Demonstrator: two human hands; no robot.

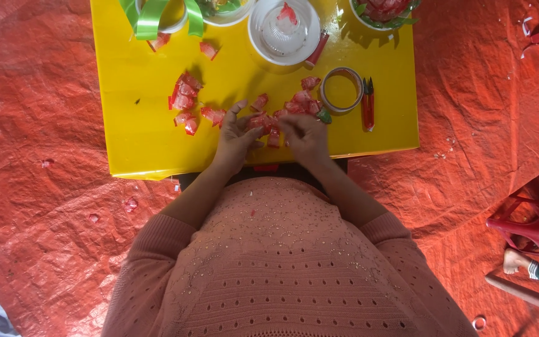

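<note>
- We see one head view, looking straight down at a yellow table [138,143] set on a red tarp [45,206].
- Left hand [237,134] and right hand [305,136] sit close together at the near edge of the table, both pinching the same small red folded ribbon piece [264,123] between their fingertips.
- We read both hands as closed on that piece, left fingers partly spread, right hand curled over it; the exact pinch is too small to see well.
- The piece is held just above the tabletop, between the two hands, near the table's front middle.
- Loose pile of red ribbon pieces [185,103] lies left of the hands, a few more [302,100] just beyond the right hand.
- Tape ring [341,89] lies on the table right of the hands; small red snips [367,103] lie just beside it, to its right.
- White round plastic dish [284,31] with a clear lid sits at the far middle; a red piece sits on top of it.
- Green ribbon loops [151,19] hang over a bowl at the far left corner.
- Bowl with red and green bits [385,12] sits at the far right edge.
- Person wears a pink knit sweater [282,268], sleeves pushed up the forearms.
- Another person's foot [516,262] and a red stool [528,221] show at the right edge, well apart from the table.
</note>
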